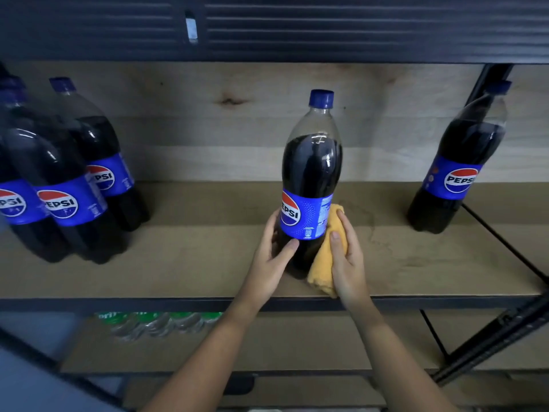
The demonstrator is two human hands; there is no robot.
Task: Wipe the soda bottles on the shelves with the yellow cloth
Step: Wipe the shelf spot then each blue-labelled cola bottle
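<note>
- while both forearms reach in from the near edge, the lower shelf (267, 346) beneath them carries a blurred row of green-labelled bottles (160, 321) toward the left.
- on the middle shelf (178, 263), near its front edge, 1 pepsi bottle (309, 179) stands upright between the 2 hands, blue cap on, label turned partly left.
- left hand (271, 257) wraps the bottle's lower left side, fingers curled round behind it and the thumb laid across the dark base just under the label, gripping the bottle.
- right hand (347, 257) presses the yellow cloth (325, 263) against the bottle's lower right side; fingers and thumb are closed over the bunched cloth, which hangs down to the shelf board.
- farther left on the same shelf, 3 pepsi bottles (65, 179) stand close together, touching or nearly so.
- far right, 1 more pepsi bottle (457, 168) stands alone by the black upright post (487, 81), well apart from the held bottle.
- behind everything runs the pale wood back panel (208, 120), with a dark shelf underside (297, 28) above.
</note>
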